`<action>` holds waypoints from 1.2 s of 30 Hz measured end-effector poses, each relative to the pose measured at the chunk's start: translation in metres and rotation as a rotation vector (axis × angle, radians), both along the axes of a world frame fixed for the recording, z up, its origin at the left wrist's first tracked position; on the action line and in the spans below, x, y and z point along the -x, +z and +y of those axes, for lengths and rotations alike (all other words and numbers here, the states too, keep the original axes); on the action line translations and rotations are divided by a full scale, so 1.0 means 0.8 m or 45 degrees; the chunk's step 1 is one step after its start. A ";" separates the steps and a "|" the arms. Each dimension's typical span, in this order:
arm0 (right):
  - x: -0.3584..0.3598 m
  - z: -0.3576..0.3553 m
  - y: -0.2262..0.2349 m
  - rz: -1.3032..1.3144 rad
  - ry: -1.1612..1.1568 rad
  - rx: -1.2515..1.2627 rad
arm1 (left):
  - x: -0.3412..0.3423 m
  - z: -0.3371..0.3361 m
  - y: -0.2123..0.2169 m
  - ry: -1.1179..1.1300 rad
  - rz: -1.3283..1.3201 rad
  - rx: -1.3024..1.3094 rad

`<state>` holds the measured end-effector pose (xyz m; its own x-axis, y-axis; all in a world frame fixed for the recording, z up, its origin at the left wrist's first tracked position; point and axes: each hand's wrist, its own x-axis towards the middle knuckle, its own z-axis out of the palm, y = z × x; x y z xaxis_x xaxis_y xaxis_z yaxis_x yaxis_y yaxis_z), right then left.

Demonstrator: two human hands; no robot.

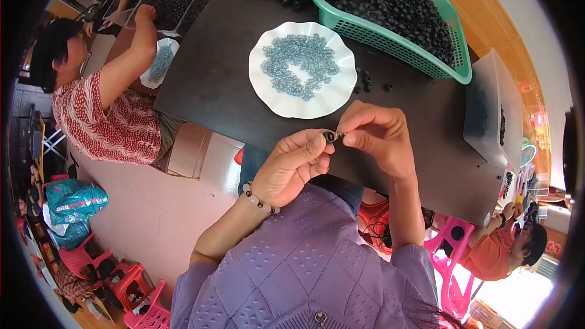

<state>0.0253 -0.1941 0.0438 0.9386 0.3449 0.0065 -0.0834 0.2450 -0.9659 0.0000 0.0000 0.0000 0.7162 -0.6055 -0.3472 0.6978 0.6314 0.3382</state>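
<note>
Fingers of the left hand (291,167) are pinched shut on a small black ring (330,136), held above the near edge of the dark surface (213,79). A tiny pale piece (342,134) is gripped against the ring by the closed right hand (378,134). Just beyond, a white scalloped plate (341,94) of blue-grey beads is seen, with a green basket (396,45) of black rings behind it.

A small black ring (329,136) is pinched at the left hand (291,167) fingertips, touching a tiny pale blue-grey piece (341,134) pinched by the right hand (378,137), above the dark bench (231,73) edge.
</note>
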 end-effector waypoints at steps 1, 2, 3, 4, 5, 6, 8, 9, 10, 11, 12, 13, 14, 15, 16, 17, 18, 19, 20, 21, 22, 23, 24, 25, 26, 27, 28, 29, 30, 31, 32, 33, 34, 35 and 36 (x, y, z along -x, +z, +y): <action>0.006 0.002 0.001 -0.057 -0.070 0.102 | 0.000 0.001 0.000 -0.016 -0.017 -0.006; 0.011 0.003 0.001 -0.112 -0.139 0.204 | 0.000 0.001 0.000 -0.033 -0.033 -0.013; 0.015 -0.002 0.000 -0.110 -0.147 0.202 | 0.002 -0.003 -0.001 -0.041 -0.033 -0.015; 0.018 -0.006 -0.001 -0.160 -0.159 0.268 | 0.003 -0.008 -0.004 -0.048 -0.046 -0.035; 0.021 -0.011 -0.002 -0.208 -0.170 0.334 | 0.004 -0.013 -0.006 -0.054 -0.058 -0.056; 0.025 -0.014 0.000 -0.198 -0.181 0.330 | 0.007 -0.015 -0.006 -0.067 -0.051 -0.061; 0.033 -0.018 0.005 -0.335 -0.192 0.556 | 0.014 -0.018 -0.005 -0.089 -0.050 -0.108; 0.034 -0.021 0.007 -0.335 -0.205 0.554 | 0.014 -0.020 -0.007 -0.102 -0.054 -0.111; 0.034 -0.023 0.009 -0.369 -0.176 0.634 | 0.015 -0.020 -0.008 -0.102 -0.098 -0.173; 0.035 -0.026 0.011 -0.403 -0.147 0.716 | 0.015 -0.021 -0.009 -0.103 -0.144 -0.233; 0.035 -0.028 0.013 -0.401 -0.160 0.717 | 0.015 -0.021 -0.010 -0.116 -0.147 -0.233; 0.035 -0.030 0.015 -0.342 -0.084 0.712 | 0.016 -0.020 -0.012 -0.137 -0.319 -0.342; 0.036 -0.032 0.016 -0.284 -0.008 0.706 | 0.016 -0.019 -0.013 -0.157 -0.492 -0.448; 0.039 -0.033 0.016 -0.280 -0.021 0.708 | 0.016 -0.017 -0.009 -0.171 -0.495 -0.444; 0.042 -0.035 0.016 -0.124 0.083 0.600 | 0.016 -0.014 -0.002 -0.274 -0.529 -0.440; 0.045 -0.037 0.016 0.032 0.187 0.488 | 0.014 -0.012 0.002 -0.377 -0.562 -0.436; 0.046 -0.040 0.011 0.062 0.265 0.485 | 0.013 -0.011 0.003 -0.443 -0.618 -0.449; 0.047 -0.042 0.009 0.063 0.256 0.486 | 0.012 -0.011 0.000 -0.452 -0.621 -0.446; 0.048 -0.044 0.008 0.093 0.301 0.490 | 0.011 -0.011 -0.004 -0.510 -0.582 -0.413; 0.048 -0.045 0.007 0.123 0.347 0.492 | 0.011 -0.011 -0.008 -0.567 -0.540 -0.381; 0.049 -0.046 0.007 0.125 0.341 0.492 | 0.013 -0.014 -0.010 -0.573 -0.541 -0.379; 0.049 -0.048 0.007 0.090 0.263 0.492 | 0.015 -0.018 -0.012 -0.502 -0.438 -0.274; 0.049 -0.050 0.006 0.053 0.187 0.492 | 0.017 -0.022 -0.014 -0.428 -0.334 -0.172; 0.047 -0.054 0.007 0.054 0.185 0.492 | 0.016 -0.024 -0.016 -0.431 -0.334 -0.171; 0.045 -0.059 0.009 0.051 0.086 0.561 | 0.016 -0.026 -0.019 -0.391 -0.226 -0.116; 0.043 -0.064 0.010 0.049 -0.016 0.631 | 0.016 -0.028 -0.022 -0.354 -0.119 -0.058; 0.038 -0.068 0.008 0.025 -0.081 0.620 | 0.015 -0.027 -0.026 -0.347 -0.121 -0.087; 0.030 -0.071 0.005 0.027 -0.082 0.621 | 0.014 -0.027 -0.027 -0.348 -0.119 -0.085; 0.020 -0.074 0.001 -0.040 -0.200 0.817 | 0.012 -0.026 -0.028 -0.313 -0.085 -0.107; 0.010 -0.077 -0.003 -0.108 -0.323 1.015 | 0.012 -0.027 -0.028 -0.281 -0.054 -0.125; -0.002 -0.081 -0.013 -0.269 -0.358 1.145 | 0.012 -0.027 -0.028 -0.281 -0.054 -0.125; -0.013 -0.081 -0.022 -0.271 -0.353 1.142 | 0.011 -0.026 -0.029 -0.261 -0.063 -0.121; -0.023 -0.081 -0.028 -0.444 -0.402 1.296 | 0.010 -0.027 -0.029 -0.250 -0.075 -0.112; -0.031 -0.081 -0.034 -0.620 -0.449 1.446 | 0.009 -0.028 -0.028 -0.253 -0.077 -0.110; -0.039 -0.077 -0.039 -0.624 -0.443 1.442 | 0.010 -0.027 -0.028 -0.239 -0.066 -0.144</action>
<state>0.0565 -0.2558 0.0122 0.9629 0.1224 0.2406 0.2407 -0.7927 -0.5601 -0.0080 -0.0217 -0.0222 0.6131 -0.6891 -0.3863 0.7794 0.4479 0.4380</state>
